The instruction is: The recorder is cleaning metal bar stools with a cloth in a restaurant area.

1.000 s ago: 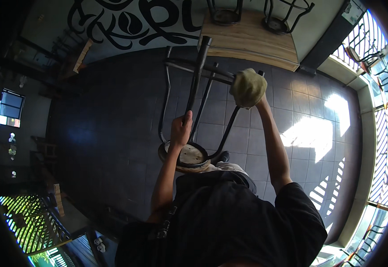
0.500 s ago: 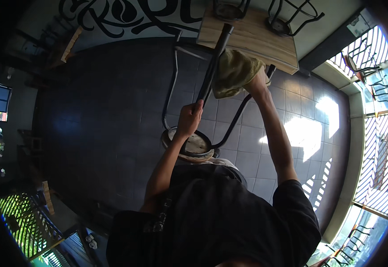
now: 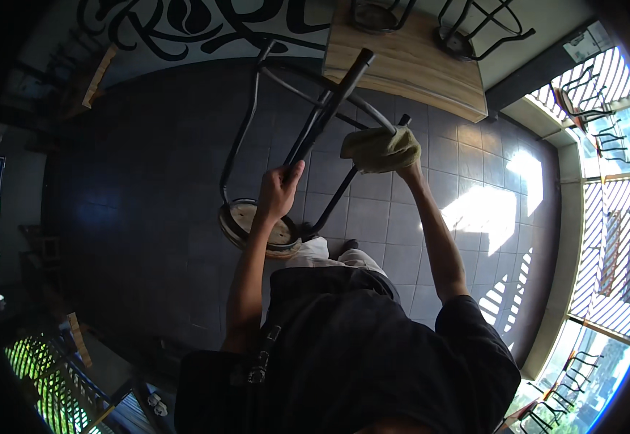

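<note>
Dark grey square tiles are covering the floor (image 3: 384, 217), spreading through the middle of the view and out toward nine o'clock, while a bright patch of sunlight (image 3: 485, 213) is falling on them at three o'clock and thinner stripes of light (image 3: 499, 307) are crossing them at four. At one o'clock, against the wall, a wood-grained table (image 3: 409, 69) is carrying two upturned black-framed stools: one (image 3: 374, 17) is resting seat-down between twelve and one, and the other (image 3: 456, 43) is resting likewise, just past one.
</note>
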Demonstrator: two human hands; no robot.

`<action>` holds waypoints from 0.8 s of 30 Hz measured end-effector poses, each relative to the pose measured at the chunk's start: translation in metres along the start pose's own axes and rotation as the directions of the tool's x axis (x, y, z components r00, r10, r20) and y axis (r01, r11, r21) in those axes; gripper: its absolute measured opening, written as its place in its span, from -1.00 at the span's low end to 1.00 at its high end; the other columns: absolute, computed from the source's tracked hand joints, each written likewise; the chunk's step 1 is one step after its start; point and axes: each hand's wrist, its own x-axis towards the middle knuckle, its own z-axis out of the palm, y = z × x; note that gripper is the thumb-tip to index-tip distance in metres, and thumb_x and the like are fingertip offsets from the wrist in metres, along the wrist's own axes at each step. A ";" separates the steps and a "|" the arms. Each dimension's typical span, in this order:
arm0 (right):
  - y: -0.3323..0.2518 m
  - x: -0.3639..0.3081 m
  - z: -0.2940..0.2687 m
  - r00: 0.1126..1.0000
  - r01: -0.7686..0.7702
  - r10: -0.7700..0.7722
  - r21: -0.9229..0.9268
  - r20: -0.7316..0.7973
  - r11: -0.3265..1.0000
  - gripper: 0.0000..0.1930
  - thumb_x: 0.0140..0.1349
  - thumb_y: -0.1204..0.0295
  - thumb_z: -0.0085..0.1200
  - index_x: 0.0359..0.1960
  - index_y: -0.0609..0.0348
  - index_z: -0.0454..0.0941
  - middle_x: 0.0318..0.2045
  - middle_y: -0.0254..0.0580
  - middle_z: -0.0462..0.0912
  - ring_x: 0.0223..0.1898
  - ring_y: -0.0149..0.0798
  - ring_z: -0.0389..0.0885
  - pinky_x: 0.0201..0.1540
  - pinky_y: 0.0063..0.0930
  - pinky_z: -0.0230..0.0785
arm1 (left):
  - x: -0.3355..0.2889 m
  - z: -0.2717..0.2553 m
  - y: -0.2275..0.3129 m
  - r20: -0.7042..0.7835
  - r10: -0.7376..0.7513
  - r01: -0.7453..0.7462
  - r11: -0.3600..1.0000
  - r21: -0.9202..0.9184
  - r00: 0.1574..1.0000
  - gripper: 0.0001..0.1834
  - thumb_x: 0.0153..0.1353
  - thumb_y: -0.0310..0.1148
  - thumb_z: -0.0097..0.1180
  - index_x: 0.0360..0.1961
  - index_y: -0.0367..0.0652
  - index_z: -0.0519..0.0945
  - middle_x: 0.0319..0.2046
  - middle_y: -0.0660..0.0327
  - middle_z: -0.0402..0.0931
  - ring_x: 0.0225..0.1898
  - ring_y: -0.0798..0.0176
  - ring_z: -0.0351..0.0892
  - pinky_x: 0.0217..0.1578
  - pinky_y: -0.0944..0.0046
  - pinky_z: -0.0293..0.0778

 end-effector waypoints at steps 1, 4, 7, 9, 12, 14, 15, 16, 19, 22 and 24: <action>0.010 -0.006 0.001 0.996 -0.008 0.006 -0.013 -0.094 1.000 -0.57 0.03 0.33 0.32 -0.05 0.15 0.53 -0.13 -0.15 0.62 -0.08 -0.17 0.59 -0.03 -0.36 0.44 | 0.002 0.001 -0.002 -0.014 0.015 -0.015 1.000 -0.003 1.000 -0.40 0.34 -0.01 -0.01 -0.75 -0.18 0.29 -0.82 0.38 0.09 -0.73 0.49 0.03 -0.66 0.30 -0.03; -0.049 0.001 0.012 0.956 0.031 -0.024 0.019 -0.293 0.999 -0.56 0.03 0.33 0.31 -0.04 0.18 0.53 -0.16 -0.15 0.63 -0.13 -0.15 0.60 -0.08 -0.32 0.44 | 0.009 -0.004 -0.023 -0.055 0.024 -0.026 0.999 -0.041 0.998 -0.40 0.35 0.01 -0.04 -0.76 -0.15 0.26 -0.82 0.38 0.08 -0.73 0.50 0.03 -0.67 0.30 -0.03; -0.135 0.038 -0.033 0.941 -0.191 0.103 0.257 0.322 0.947 -0.39 0.02 0.26 0.29 0.14 0.14 0.41 0.05 -0.12 0.52 0.07 -0.10 0.48 0.13 -0.28 0.31 | 0.007 -0.014 -0.024 -0.051 0.012 -0.015 0.997 -0.069 0.999 -0.39 0.38 0.03 -0.12 -0.76 -0.11 0.23 -0.82 0.38 0.07 -0.74 0.51 0.03 -0.67 0.31 -0.03; -0.113 0.011 -0.059 0.943 -0.192 0.113 0.236 0.313 0.953 -0.38 0.02 0.26 0.28 0.15 0.14 0.40 0.06 -0.11 0.51 0.08 -0.09 0.47 0.14 -0.27 0.30 | 0.017 0.002 -0.022 -0.026 -0.044 0.040 0.992 -0.119 0.999 -0.38 0.40 0.04 -0.17 -0.76 -0.11 0.22 -0.81 0.38 0.08 -0.73 0.51 0.03 -0.67 0.33 -0.04; -0.087 -0.035 -0.086 0.936 -0.187 0.108 0.213 0.334 0.959 -0.38 0.02 0.27 0.27 0.16 0.14 0.39 0.08 -0.10 0.49 0.09 -0.09 0.45 0.15 -0.26 0.27 | 0.028 0.009 -0.018 0.056 -0.133 0.140 0.979 -0.145 0.990 -0.36 0.41 0.06 -0.23 -0.77 -0.11 0.22 -0.85 0.37 0.11 -0.78 0.48 0.14 -0.68 0.37 0.10; -0.078 -0.064 -0.097 0.926 -0.181 0.097 0.202 0.365 0.963 -0.38 0.03 0.27 0.27 0.16 0.13 0.39 0.10 -0.10 0.47 0.10 -0.08 0.44 0.16 -0.25 0.26 | 0.030 0.013 -0.007 0.116 -0.171 0.191 0.961 -0.200 0.978 -0.35 0.41 0.08 -0.25 -0.77 -0.11 0.25 -0.86 0.37 0.14 -0.79 0.47 0.21 -0.68 0.39 0.16; -0.074 -0.075 -0.095 0.918 -0.175 0.085 0.203 0.387 0.963 -0.37 0.03 0.27 0.27 0.17 0.13 0.38 0.10 -0.10 0.46 0.10 -0.08 0.43 0.17 -0.24 0.25 | 0.032 0.013 -0.001 0.101 -0.149 0.169 0.960 -0.225 0.984 -0.36 0.41 0.08 -0.24 -0.76 -0.11 0.28 -0.86 0.35 0.22 -0.78 0.45 0.31 -0.66 0.40 0.23; -0.074 -0.091 -0.096 0.918 -0.177 0.092 0.190 0.387 0.966 -0.37 0.03 0.27 0.26 0.17 0.13 0.38 0.11 -0.09 0.46 0.11 -0.08 0.42 0.17 -0.24 0.25 | 0.039 0.021 0.007 0.114 -0.115 0.141 0.957 -0.255 0.987 -0.36 0.40 0.08 -0.24 -0.75 -0.11 0.31 -0.86 0.33 0.30 -0.76 0.43 0.41 -0.64 0.41 0.30; -0.089 -0.109 -0.042 0.911 -0.177 0.097 0.169 0.402 0.969 -0.37 0.03 0.28 0.26 0.18 0.13 0.37 0.13 -0.09 0.43 0.12 -0.07 0.40 0.19 -0.22 0.22 | 0.047 0.046 0.021 0.124 0.006 0.037 0.937 -0.348 0.992 -0.40 0.40 0.06 -0.21 -0.69 -0.12 0.38 -0.80 0.27 0.44 -0.68 0.41 0.52 -0.59 0.40 0.36; -0.093 -0.112 0.013 0.906 -0.143 0.061 0.168 0.418 0.975 -0.36 0.04 0.28 0.25 0.19 0.12 0.36 0.15 -0.08 0.41 0.14 -0.07 0.38 0.20 -0.21 0.20 | 0.050 0.066 0.030 0.148 0.080 -0.015 0.920 -0.392 0.986 -0.42 0.42 0.00 -0.21 -0.63 -0.24 0.39 -0.61 0.09 0.58 -0.46 0.28 0.64 -0.37 0.28 0.51; -0.073 -0.117 0.068 0.899 0.172 -0.137 -0.047 0.417 0.984 -0.44 0.11 0.33 0.18 0.19 0.11 0.36 0.16 -0.06 0.40 0.20 -0.05 0.34 0.26 -0.16 0.14 | 0.052 0.091 0.036 0.171 0.137 -0.065 0.928 -0.367 0.976 -0.45 0.42 -0.06 -0.17 -0.59 -0.31 0.41 -0.47 0.04 0.63 -0.32 0.21 0.65 -0.22 0.26 0.51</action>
